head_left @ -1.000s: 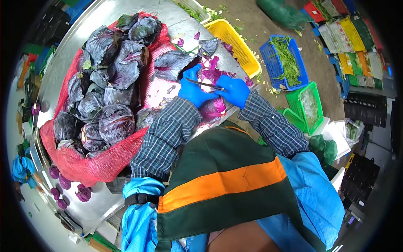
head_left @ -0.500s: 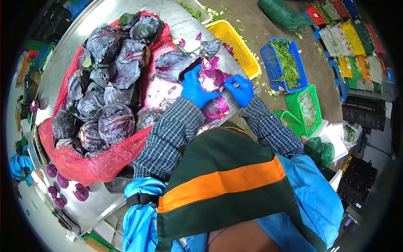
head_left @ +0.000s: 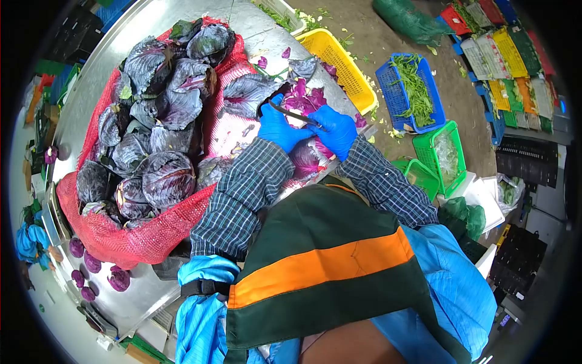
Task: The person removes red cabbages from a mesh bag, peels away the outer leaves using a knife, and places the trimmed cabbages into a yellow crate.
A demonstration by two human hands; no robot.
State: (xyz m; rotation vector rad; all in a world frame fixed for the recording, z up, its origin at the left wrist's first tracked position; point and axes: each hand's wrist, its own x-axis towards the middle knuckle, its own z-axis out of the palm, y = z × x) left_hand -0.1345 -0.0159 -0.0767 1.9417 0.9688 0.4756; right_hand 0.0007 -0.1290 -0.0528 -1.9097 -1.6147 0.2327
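Note:
My right hand (head_left: 336, 129), in a blue glove, is closed on a knife (head_left: 295, 115) whose thin dark blade points left across the gap between my hands. Its handle is mostly hidden. The tip reaches the fingers of my left hand (head_left: 277, 128), also blue-gloved and curled; what it grips, if anything, is hidden from this angle. Purple red cabbage leaves (head_left: 303, 94) lie just beyond both hands, and more purple pieces (head_left: 306, 159) are under my wrists. A large dark outer leaf (head_left: 250, 95) spreads left of my left hand.
A red mesh sack (head_left: 142, 239) full of dark red cabbages (head_left: 168, 179) covers much of the metal table (head_left: 136, 303). Small trimmed cabbages (head_left: 119, 279) sit lower left. A yellow crate (head_left: 345, 70), a blue crate of greens (head_left: 391, 88) and green crates (head_left: 461, 158) stand to the right.
My right hand has moved slightly left and down, and the knife blade now shows between my hands. My left hand's fingers have curled in beside the blade.

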